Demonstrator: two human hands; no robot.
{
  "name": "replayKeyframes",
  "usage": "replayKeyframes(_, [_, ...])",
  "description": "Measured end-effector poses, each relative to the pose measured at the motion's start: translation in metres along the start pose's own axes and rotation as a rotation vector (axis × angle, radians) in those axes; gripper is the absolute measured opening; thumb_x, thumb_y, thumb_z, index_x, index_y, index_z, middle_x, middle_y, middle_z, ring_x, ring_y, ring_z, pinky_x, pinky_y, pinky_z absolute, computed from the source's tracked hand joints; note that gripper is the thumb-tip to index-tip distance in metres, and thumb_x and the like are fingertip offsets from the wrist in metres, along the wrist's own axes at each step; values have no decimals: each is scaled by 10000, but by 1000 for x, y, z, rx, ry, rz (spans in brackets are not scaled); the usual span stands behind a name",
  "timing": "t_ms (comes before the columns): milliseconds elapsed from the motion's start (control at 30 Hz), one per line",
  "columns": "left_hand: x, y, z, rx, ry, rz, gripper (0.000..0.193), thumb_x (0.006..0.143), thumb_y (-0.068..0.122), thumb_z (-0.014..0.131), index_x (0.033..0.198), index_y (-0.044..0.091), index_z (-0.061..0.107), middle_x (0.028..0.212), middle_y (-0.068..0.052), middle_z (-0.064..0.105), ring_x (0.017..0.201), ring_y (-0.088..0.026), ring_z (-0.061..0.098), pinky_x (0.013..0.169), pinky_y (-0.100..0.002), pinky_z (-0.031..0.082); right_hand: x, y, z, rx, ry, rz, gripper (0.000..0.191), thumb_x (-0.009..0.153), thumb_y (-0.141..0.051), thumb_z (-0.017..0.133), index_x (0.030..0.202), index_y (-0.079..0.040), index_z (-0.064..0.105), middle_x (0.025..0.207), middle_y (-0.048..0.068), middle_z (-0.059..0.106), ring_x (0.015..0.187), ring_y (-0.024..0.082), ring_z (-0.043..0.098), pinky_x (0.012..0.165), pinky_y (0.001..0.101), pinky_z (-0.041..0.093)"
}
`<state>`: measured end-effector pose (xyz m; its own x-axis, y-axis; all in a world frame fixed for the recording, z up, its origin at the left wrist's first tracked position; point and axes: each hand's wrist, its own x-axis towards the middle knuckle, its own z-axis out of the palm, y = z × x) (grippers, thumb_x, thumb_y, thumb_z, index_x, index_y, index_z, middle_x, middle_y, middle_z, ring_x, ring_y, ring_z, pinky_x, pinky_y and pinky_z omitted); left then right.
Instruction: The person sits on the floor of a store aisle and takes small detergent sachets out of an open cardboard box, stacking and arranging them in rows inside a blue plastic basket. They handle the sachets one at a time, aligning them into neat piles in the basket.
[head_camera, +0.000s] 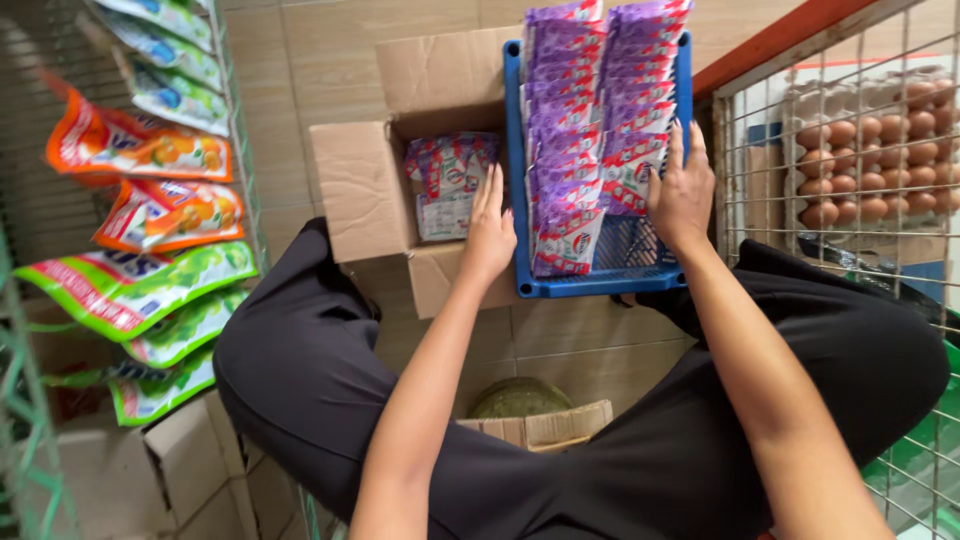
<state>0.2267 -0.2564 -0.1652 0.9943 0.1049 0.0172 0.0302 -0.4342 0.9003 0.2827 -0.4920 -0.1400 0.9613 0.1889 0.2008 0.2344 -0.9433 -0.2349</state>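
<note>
Two bare hands work over a blue plastic crate (520, 200) on a beige tiled floor (320, 60), between a wire rack of hanging pouches (150, 215) and a mesh cage of egg trays (865, 150). Purple sachets (575, 120) lie in the crate in two overlapping rows running away from the person. Left hand (490, 235) rests flat, fingers together, on the crate's left rim beside an open cardboard box (370, 190); right hand (682, 190), fingers slightly spread, presses the right row
</note>
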Motion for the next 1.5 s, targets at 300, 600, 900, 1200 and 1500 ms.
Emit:
replayKeyframes(300, [-48, 58, -191, 297, 168, 123, 551, 1059, 2, 556, 1588, 99, 434, 1655, -120, 432, 1583, -331, 357, 1310, -416, 307, -17, -117, 35, 538, -350, -288, 710, 914, -44, 676, 1560, -72, 383, 1583, 218, 385, 1474, 409, 398, 1225, 438, 373])
replayKeyframes(600, [-15, -40, -204, 722, 58, 104, 596, 995, 115, 656, 1564, 173, 487, 1687, -135, 297, 1558, -395, 259, 1245, -524, 289, 28, -233, 183, 270, -596, -35, 829, 831, -115, 709, 1553, -82, 303, 1638, 245, 224, 1424, 458, 340, 1138, 525, 369])
replayKeyframes(900, [-16, -62, -203, 769, -31, -38, 687, 934, 180, 685, 1568, 153, 423, 1673, -153, 248, 1533, -397, 254, 1199, -558, 268, 63, -242, 250, -154, -471, -201, 724, 861, -101, 575, 1548, -136, 349, 1659, 162, 273, 1370, 345, 392, 970, 622, 432])
replayKeyframes(1200, [-27, -70, -197, 734, -74, -70, 655, 956, 173, 662, 1564, 106, 427, 1654, -190, 278, 1530, -371, 264, 1212, -529, 273, 64, -235, 240, -231, -392, -315, 359, 912, -158, 587, 1258, -98, 662, 1476, 102, 517, 1360, 304, 469, 1091, 559, 386])
replayKeyframes(1500, [-24, -65, -187, 674, -51, 28, 558, 952, 205, 691, 1463, 37, 543, 1625, -219, 318, 1530, -368, 259, 1224, -491, 279, 36, -220, 207, -268, -378, -556, 208, 921, -152, 560, 1066, -94, 697, 1020, 145, 683, 1002, 293, 651, 994, 470, 439])
